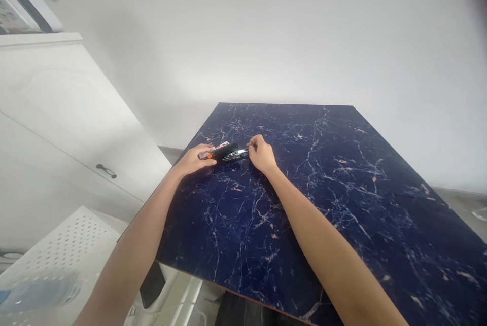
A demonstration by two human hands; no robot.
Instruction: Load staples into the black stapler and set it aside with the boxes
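Note:
A small black case [225, 151] lies on the blue marble-patterned tabletop [236, 214], left of its middle. Its kind is unclear; white printed parts and an orange patch show at its left end. My left hand [195, 160] grips that end, thumb on the near side and fingers on the far side. From the case's right side a slim, glossy black-and-silver piece [239, 154] reaches toward my right hand [261, 153]. The fingers of my right hand are curled into a pinch at this piece's right end, and they hide its tip.
A white wall [266, 37] stands behind the table. To the left is a white cabinet [68, 113] with a dark handle [106, 171]. Below it, a clear plastic bottle [41, 290] lies on a white perforated surface [68, 240]. The tabletop's near edge runs under my forearms.

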